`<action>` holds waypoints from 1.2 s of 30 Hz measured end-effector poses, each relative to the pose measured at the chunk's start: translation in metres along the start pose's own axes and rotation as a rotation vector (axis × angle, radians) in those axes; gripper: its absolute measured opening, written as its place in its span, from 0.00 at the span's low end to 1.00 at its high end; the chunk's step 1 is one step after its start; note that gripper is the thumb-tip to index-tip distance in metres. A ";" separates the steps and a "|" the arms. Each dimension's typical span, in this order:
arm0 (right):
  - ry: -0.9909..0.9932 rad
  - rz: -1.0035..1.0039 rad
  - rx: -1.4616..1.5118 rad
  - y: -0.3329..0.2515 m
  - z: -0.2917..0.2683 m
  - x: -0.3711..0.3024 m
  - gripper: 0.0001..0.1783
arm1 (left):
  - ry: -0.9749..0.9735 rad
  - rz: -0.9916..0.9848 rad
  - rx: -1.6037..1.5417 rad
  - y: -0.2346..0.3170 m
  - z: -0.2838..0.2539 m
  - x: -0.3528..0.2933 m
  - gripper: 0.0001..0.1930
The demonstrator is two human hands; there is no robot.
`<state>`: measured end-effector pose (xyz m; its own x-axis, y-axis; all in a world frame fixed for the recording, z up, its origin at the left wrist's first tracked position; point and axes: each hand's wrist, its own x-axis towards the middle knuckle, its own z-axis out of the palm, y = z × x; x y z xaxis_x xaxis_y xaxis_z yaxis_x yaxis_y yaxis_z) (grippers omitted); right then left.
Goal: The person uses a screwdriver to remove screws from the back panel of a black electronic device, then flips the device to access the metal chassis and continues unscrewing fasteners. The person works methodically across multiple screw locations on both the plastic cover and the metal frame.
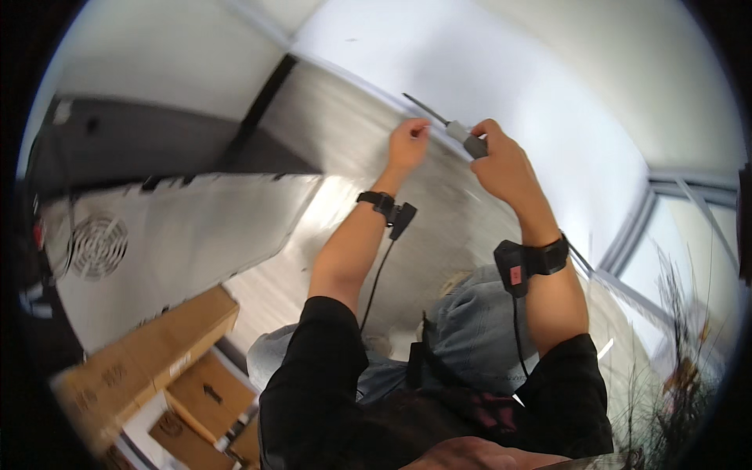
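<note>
My right hand (507, 166) grips a screwdriver (457, 131) by its grey handle. The dark shaft points up and to the left, in front of a white panel (517, 70). Just left of the shaft, my left hand (408, 149) is raised with its fingers curled into a pinch. Whatever it may hold is hidden or too small to make out. Both hands are near the panel's lower edge, and the screwdriver's tip appears level with that edge or above it. Whether the tip touches the panel I cannot tell.
Left stands a large pale metal case (180, 251) with a round vent. Cardboard boxes (157, 356) lie at the lower left. Dry plant stems (677, 376) rise at the lower right. Cables (380, 274) hang from black bands on both wrists. Wood-look floor (337, 117) spreads below.
</note>
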<state>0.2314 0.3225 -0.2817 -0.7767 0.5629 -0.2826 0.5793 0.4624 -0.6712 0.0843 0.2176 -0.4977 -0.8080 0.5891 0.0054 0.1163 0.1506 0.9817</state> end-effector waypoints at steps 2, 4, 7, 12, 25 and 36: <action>-0.095 -0.016 0.036 -0.018 0.020 0.008 0.22 | -0.025 -0.234 -0.210 0.032 -0.039 -0.009 0.08; -0.193 -0.047 0.115 -0.039 0.044 0.012 0.22 | 0.057 -0.324 -0.406 0.066 -0.089 -0.022 0.12; -0.321 -0.126 0.153 -0.058 0.092 0.009 0.21 | 0.141 -0.351 -0.657 0.098 -0.153 -0.048 0.16; -0.482 -0.113 0.218 -0.086 0.128 -0.018 0.18 | 0.199 -0.315 -0.792 0.104 -0.209 -0.090 0.17; -0.657 0.117 0.234 -0.113 0.172 -0.056 0.26 | 0.313 -0.391 -0.647 0.082 -0.243 -0.108 0.14; -0.665 0.162 0.287 -0.117 0.188 -0.064 0.27 | 0.249 -0.358 -0.643 0.072 -0.254 -0.106 0.13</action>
<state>0.1671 0.1032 -0.3138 -0.7253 0.0326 -0.6877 0.6829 0.1605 -0.7126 0.0319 -0.0353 -0.3794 -0.8480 0.3843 -0.3649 -0.4727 -0.2372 0.8487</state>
